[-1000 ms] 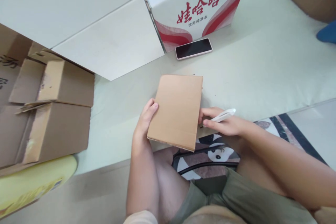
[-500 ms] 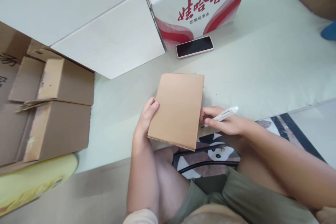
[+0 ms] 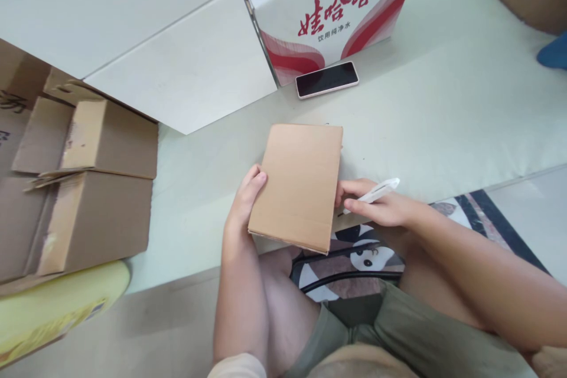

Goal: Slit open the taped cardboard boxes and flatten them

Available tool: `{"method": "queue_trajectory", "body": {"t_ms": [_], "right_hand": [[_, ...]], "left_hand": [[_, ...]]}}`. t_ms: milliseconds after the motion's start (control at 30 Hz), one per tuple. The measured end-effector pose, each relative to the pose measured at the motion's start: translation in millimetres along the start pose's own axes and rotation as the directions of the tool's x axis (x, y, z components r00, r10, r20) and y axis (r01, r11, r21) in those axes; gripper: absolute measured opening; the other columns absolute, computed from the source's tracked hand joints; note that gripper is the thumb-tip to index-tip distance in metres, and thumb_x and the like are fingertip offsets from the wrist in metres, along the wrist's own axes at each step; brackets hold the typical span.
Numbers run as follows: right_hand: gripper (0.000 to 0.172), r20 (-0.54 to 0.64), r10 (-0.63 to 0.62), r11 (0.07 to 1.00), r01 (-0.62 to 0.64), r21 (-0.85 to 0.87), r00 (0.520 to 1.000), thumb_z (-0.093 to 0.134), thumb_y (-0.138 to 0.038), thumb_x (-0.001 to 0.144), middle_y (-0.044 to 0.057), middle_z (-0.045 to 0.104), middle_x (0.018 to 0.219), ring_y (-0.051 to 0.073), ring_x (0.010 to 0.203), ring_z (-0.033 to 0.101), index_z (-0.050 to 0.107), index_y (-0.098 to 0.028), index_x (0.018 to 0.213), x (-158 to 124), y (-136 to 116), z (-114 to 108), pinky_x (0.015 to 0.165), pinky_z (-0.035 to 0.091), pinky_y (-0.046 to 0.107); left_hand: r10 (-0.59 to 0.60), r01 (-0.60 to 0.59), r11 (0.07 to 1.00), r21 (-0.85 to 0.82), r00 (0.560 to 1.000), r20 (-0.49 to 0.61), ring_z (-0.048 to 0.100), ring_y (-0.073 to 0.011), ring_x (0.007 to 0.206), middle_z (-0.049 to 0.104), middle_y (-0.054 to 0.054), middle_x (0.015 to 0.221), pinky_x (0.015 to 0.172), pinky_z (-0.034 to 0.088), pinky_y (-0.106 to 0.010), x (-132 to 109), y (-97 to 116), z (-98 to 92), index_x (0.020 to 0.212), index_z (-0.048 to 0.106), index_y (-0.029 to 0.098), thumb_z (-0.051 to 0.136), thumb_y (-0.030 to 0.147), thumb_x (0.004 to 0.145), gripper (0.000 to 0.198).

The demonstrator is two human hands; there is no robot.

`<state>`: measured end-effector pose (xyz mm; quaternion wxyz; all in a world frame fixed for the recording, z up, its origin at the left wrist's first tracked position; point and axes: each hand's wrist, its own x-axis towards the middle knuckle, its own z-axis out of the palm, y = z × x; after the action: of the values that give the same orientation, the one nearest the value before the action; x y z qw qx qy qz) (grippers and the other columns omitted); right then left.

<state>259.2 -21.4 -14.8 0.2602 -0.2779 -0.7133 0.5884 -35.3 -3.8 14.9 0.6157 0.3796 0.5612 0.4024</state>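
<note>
A brown piece of folded cardboard (image 3: pixel 296 186) is tilted up over the table's near edge, its layers showing along the lower edge. My left hand (image 3: pixel 248 196) grips its left side, thumb on the front face and the other fingers partly hidden behind. Beside the right edge, my right hand (image 3: pixel 370 204) is closed around a slim white pen (image 3: pixel 380 190), whose dark tip points left toward the cardboard. Some fingertips of that hand disappear behind the cardboard, so whether they touch it I cannot tell.
A pink-edged phone (image 3: pixel 327 80) lies before a red-and-white carton (image 3: pixel 328 18). Large white boxes (image 3: pixel 186 65) stand at the upper left, opened cardboard boxes (image 3: pixel 108 218) at the left. A yellow object (image 3: pixel 66 307) is below them, a blue one (image 3: pixel 553 54) at the right edge.
The view has shifted very slightly. Both hands keep their hold, and the cardboard and pen stay in nearly the same position.
</note>
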Motion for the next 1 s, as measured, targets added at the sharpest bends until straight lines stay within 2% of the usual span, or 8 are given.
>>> {"method": "queue_trajectory", "body": {"t_ms": [200,700,800,1000], "right_hand": [[0.044,0.003,0.008,1.0,-0.008,0.005,1.0,0.043,-0.06,0.101,0.004,0.063,0.084,0.016,0.077,0.058,0.057,-0.019,0.093,0.2,-0.3,-0.1,0.069,0.046,0.029],[0.047,-0.004,0.01,1.0,-0.01,-0.008,1.0,0.04,-0.061,0.101,0.004,0.063,0.083,0.016,0.074,0.057,0.055,-0.019,0.09,0.5,-0.3,0.8,0.066,0.043,0.029],[0.047,-0.001,0.009,1.0,-0.009,-0.012,1.0,0.04,-0.062,0.101,0.004,0.063,0.084,0.016,0.074,0.057,0.054,-0.019,0.09,0.7,0.0,0.6,0.066,0.042,0.029],[0.044,-0.003,0.005,1.0,-0.005,-0.006,1.0,0.043,-0.061,0.101,0.004,0.063,0.083,0.016,0.076,0.057,0.054,-0.019,0.09,0.3,1.0,0.2,0.067,0.044,0.028]], "left_hand": [[-0.012,0.012,1.0,0.017,1.0,-0.014,0.067,-0.0243,0.08,0.071,-0.006,0.096,0.069,0.048,-0.036,1.4,0.3,-0.7,0.107,0.067,0.023,0.079,0.059,0.07,0.053],[0.012,-0.012,1.0,-0.01,1.0,0.002,0.068,-0.0229,0.084,0.072,-0.006,0.099,0.071,0.05,-0.034,-0.3,-2.3,-0.8,0.111,0.068,0.023,0.076,0.053,0.078,0.045],[0.0,0.0,1.0,-0.016,1.0,0.005,0.067,-0.021,0.083,0.072,-0.004,0.1,0.071,0.05,-0.033,-0.6,-1.2,-0.4,0.109,0.068,0.024,0.077,0.054,0.077,0.044],[-0.007,0.007,1.0,0.023,1.0,-0.013,0.068,-0.0226,0.081,0.071,-0.004,0.094,0.071,0.051,-0.037,0.0,-0.5,-0.7,0.104,0.068,0.025,0.077,0.057,0.074,0.046]]}}
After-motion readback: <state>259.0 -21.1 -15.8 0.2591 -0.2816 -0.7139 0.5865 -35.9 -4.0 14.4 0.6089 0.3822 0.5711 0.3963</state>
